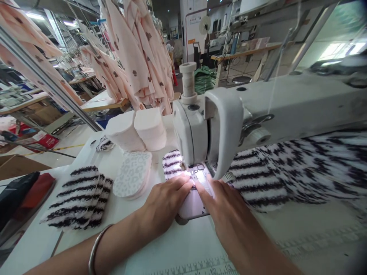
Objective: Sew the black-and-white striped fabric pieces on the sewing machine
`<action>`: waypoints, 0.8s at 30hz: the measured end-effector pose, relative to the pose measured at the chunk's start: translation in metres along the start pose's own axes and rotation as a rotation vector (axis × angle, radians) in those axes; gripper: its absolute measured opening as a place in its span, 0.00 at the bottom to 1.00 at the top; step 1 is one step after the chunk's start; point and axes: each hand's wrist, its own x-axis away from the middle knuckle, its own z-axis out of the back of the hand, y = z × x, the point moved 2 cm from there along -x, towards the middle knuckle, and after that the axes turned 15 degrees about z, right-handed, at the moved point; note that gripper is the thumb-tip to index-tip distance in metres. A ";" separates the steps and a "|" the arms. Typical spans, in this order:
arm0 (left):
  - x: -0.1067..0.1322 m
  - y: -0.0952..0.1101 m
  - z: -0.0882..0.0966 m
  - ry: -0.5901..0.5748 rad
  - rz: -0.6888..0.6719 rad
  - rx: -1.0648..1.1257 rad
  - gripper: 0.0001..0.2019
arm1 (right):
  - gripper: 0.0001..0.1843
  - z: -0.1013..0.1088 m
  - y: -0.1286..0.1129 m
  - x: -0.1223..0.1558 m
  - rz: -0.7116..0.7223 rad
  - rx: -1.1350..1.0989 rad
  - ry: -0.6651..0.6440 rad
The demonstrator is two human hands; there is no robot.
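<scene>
My left hand [168, 198] rests beside the needle area of the white sewing machine [195, 133], fingers pressed together and tips near the presser foot [194, 175]. What those fingertips pinch, if anything, is hidden. A black-and-white striped plush piece [171, 162] lies just behind the fingers, partly hidden by the machine head. My right hand [226, 206] reaches in from the other side, its index finger stretched onto the lit needle plate [193, 204] and the neighbouring finger apart from it. The right thumb is out of sight. More striped plush fabric [258, 181] lies right of this hand.
Striped plush pieces [83, 198], leopard-print pieces [132, 175] and two white stacks [150, 128] occupy the left of the table. A ruler strip [197, 267] runs along its front. Pink garments [140, 49] hang behind; a metal pole [57, 80] slants at left.
</scene>
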 end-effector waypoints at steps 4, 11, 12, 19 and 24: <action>-0.006 -0.009 -0.004 -0.015 0.017 -0.077 0.11 | 0.30 0.000 -0.002 0.002 -0.047 -0.032 0.022; -0.017 -0.016 0.007 -0.029 0.076 -0.202 0.05 | 0.37 0.001 -0.009 0.024 -0.081 -0.045 0.050; -0.018 -0.015 0.009 -0.023 0.096 -0.220 0.04 | 0.38 0.001 -0.009 0.028 -0.082 -0.048 0.050; -0.022 0.000 0.009 -0.064 0.164 -0.290 0.07 | 0.35 -0.009 -0.008 0.041 -0.102 -0.096 0.113; -0.039 -0.012 0.005 -0.057 0.229 -0.233 0.07 | 0.31 -0.008 -0.005 0.036 -0.034 -0.056 0.118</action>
